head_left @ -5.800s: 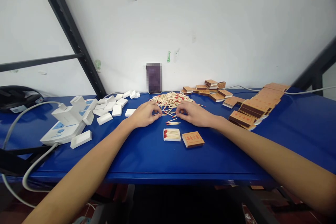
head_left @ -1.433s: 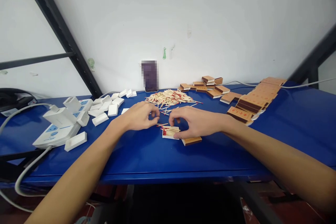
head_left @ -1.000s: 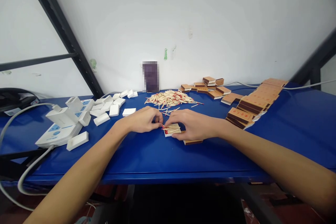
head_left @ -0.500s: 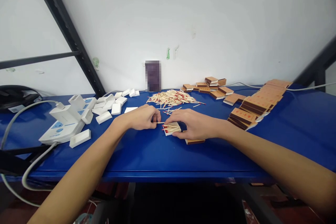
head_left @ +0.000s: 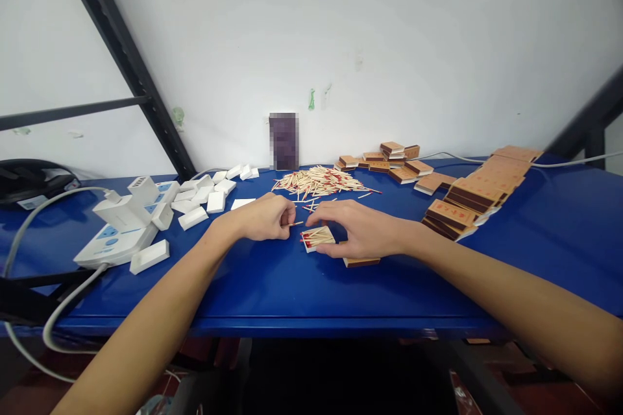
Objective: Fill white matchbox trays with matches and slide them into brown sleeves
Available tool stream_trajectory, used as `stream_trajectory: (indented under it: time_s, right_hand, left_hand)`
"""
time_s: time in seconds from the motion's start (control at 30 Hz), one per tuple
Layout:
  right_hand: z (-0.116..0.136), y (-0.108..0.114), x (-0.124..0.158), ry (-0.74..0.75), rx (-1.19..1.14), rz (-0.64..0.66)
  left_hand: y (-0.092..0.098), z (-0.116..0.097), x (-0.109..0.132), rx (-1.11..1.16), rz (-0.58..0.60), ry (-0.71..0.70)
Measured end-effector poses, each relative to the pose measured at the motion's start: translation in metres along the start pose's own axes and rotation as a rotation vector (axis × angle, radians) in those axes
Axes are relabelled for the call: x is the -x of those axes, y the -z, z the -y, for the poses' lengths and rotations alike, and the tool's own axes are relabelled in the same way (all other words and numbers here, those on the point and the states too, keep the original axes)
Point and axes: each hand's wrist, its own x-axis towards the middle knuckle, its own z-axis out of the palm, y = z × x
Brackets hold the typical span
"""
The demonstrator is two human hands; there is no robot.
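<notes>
Left hand [head_left: 263,217] pinched on one matchstick [head_left: 295,224], right hand [head_left: 357,230] clasped around the full match tray [head_left: 317,238] on the bench [head_left: 292,292].

Small hand-packing workshop, blue surface [head_left: 292,298] against a bare white wall [head_left: 389,45], loose matches [head_left: 321,180] heaped at twelve o'clock, stacked brown matchbox sleeves [head_left: 467,198] at two, white inner trays [head_left: 204,198] at ten, black steel racking [head_left: 131,71] behind.

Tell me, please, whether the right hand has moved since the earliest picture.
Yes. The right hand has come back from the match pile toward the person and now holds the filled tray, partly covering the brown sleeve.
</notes>
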Motion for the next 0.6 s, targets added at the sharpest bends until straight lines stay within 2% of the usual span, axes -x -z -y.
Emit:
stream_trajectory:
  time_s: [0.17, 0.27, 0.37, 0.47, 0.6]
  right_hand:
    - [-0.002, 0.002, 0.0, -0.039, 0.023, -0.049]
    - [-0.005, 0.0, -0.002, -0.128, 0.006, -0.197]
    - [-0.006, -0.003, -0.006, -0.252, -0.152, -0.351]
    - [-0.007, -0.006, -0.009, -0.299, -0.331, -0.414]
    - [-0.006, -0.007, -0.008, -0.273, -0.419, -0.388]
  left_hand:
    - [0.001, -0.003, 0.0, 0.059, -0.091, -0.037]
    - [0.002, -0.007, 0.0, 0.183, -0.244, -0.112]
    - [0.001, -0.011, 0.0, 0.37, -0.337, -0.188]
    - [-0.002, -0.015, -0.002, 0.469, -0.334, -0.206]
    - [-0.008, -0.016, -0.004, 0.506, -0.274, -0.225]
